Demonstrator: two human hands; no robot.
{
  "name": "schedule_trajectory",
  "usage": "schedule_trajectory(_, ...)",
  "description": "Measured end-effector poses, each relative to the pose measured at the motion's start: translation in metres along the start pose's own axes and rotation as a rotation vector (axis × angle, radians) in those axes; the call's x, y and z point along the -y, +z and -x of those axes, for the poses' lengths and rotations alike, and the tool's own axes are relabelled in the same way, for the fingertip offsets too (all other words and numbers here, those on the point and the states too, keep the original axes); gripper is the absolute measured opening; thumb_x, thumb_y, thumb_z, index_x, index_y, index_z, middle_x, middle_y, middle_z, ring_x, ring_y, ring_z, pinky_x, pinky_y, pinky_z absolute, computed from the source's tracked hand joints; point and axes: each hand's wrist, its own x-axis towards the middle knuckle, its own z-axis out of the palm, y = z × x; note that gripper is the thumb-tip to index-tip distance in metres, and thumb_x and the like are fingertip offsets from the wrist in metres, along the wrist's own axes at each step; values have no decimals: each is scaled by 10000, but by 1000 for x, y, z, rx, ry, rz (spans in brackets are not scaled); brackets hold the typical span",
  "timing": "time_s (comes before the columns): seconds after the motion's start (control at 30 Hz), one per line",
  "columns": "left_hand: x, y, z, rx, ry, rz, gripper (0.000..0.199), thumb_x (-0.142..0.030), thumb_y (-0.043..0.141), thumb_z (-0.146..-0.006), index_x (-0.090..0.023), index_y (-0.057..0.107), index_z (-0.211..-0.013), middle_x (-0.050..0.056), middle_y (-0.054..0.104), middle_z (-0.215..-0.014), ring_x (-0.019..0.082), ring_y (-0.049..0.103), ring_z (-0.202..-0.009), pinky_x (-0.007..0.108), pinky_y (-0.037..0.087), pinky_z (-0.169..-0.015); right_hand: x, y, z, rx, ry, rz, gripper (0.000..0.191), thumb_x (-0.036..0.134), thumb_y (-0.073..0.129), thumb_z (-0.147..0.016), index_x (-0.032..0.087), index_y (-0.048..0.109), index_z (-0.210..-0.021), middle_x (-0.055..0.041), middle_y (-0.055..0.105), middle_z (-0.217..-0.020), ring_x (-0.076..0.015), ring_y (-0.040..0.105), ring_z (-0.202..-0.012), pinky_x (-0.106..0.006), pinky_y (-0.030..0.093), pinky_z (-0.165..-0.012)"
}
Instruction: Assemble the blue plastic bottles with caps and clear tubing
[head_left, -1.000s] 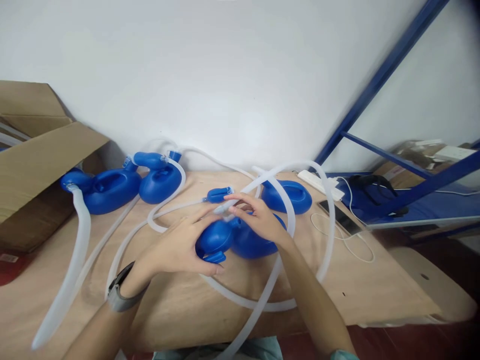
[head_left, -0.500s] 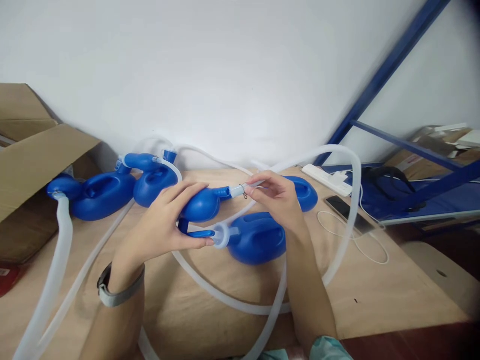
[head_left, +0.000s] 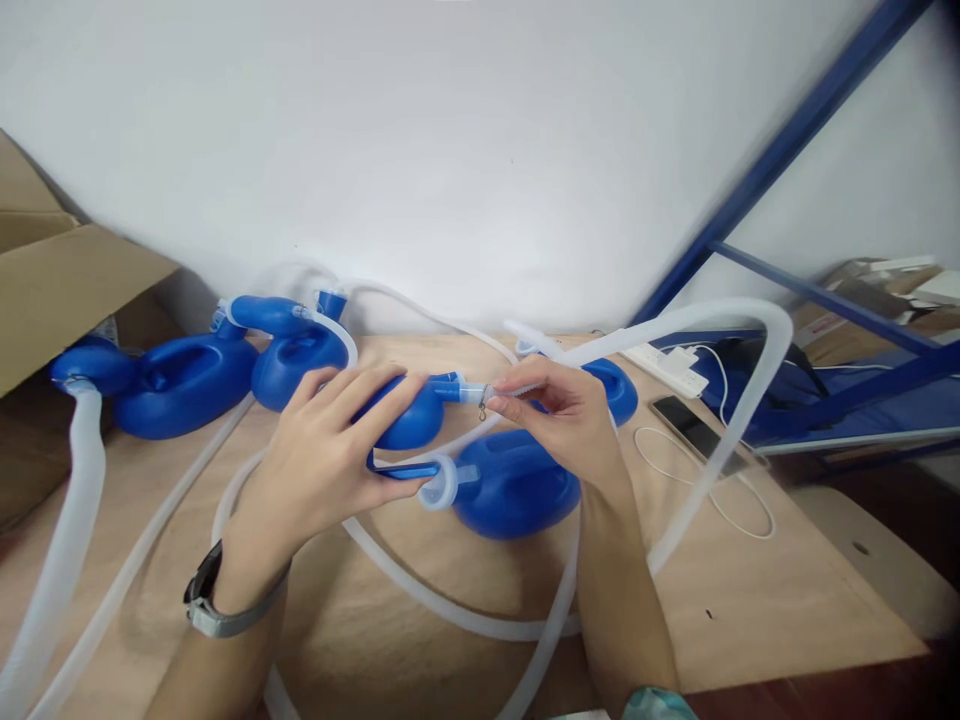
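Note:
My left hand [head_left: 330, 450] is closed around a rounded blue plastic piece [head_left: 409, 418] with a ribbed spout [head_left: 446, 388] pointing right. My right hand [head_left: 562, 410] pinches the end of a translucent white hose [head_left: 667, 322], which carries a small wire clamp [head_left: 482, 408]. The hose end sits over the tip of the spout. Just below, a blue plastic bottle [head_left: 517, 490] lies on the table, and a clear plastic collar [head_left: 442, 483] shows at its neck by my left thumb. How the rounded piece and bottle connect is partly hidden by my fingers.
Blue bottles with hoses [head_left: 187, 385] stand at the left beside an open cardboard box [head_left: 82, 290]. Another blue bottle [head_left: 621, 390] lies behind my right hand. A power strip [head_left: 667, 368], a phone [head_left: 694, 432] and a white cable are at the right. Hose loops cross the wooden table [head_left: 780, 600].
The hose end has moved further over the spout, covering its tip. The hose loop at the right has swung outward. The whole view has shifted slightly.

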Motion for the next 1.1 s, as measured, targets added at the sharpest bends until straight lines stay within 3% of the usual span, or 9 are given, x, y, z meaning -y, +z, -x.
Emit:
schedule_trajectory(0.23, -2, -1, -1, -52, 28, -20, 772, -635, 703, -950, -276, 465, -1591, 156, 683, -1432, 367, 700, -1195, 485, 475, -971, 5, 4, 3, -30, -10, -44, 148, 382, 896, -816, 283, 786, -828, -13, 776, -845, -221, 754, -791, -378, 643, -722)
schedule_trajectory(0.43, -6, -1, -1, -92, 67, -52, 771, -642, 705, -949, -253, 491, -1580, 166, 701, -1400, 386, 700, -1196, 483, 476, -947, 8, 8, 6, -60, 13, -43, 153, 389, 888, -821, 284, 777, -835, -14, 778, -856, -216, 756, -786, -371, 653, -704)
schedule_trajectory(0.63, -13, -1, -2, -102, 67, -84, 668, -542, 700, -984, -269, 519, -1566, 147, 709, -1400, 380, 701, -1200, 482, 469, -951, 9, 5, 7, -41, 73, -50, 261, 449, 921, -782, 243, 765, -815, -20, 771, -823, -194, 746, -717, -320, 629, -631)
schedule_trajectory(0.73, -14, 1, -3, -74, 66, -71, 729, -547, 714, -971, -229, 488, -1587, 176, 694, -1415, 392, 692, -1216, 492, 460, -975, 10, 2, 5, 2, 95, -52, 271, 465, 902, -806, 244, 752, -854, -9, 766, -827, -184, 752, -729, -301, 634, -645)
schedule_trajectory(0.9, -14, 7, -5, -63, 57, -32, 808, -614, 700, -960, -166, 465, -1590, 218, 673, -1427, 386, 699, -1194, 489, 458, -982, 10, 2, 4, 52, 99, -26, 334, 467, 899, -805, 258, 760, -1025, -25, 795, -1053, -197, 784, -894, -301, 673, -734)
schedule_trajectory(1.03, -10, 6, -5, -63, 55, -19, 908, -703, 718, -909, -177, 450, -1598, 227, 647, -1456, 394, 676, -1234, 539, 429, -1077, 6, 3, 5, 14, 123, -51, 253, 430, 888, -822, 239, 793, -959, -7, 796, -830, -198, 797, -755, -292, 664, -680)
schedule_trajectory(1.1, -6, 3, -4, -97, 41, 28, 979, -760, 738, -851, -223, 438, -1614, 224, 583, -1528, 417, 623, -1316, 571, 411, -1136, 5, 3, 5, -61, 95, -67, 225, 397, 904, -807, 238, 796, -923, -7, 802, -821, -209, 809, -758, -297, 669, -681)
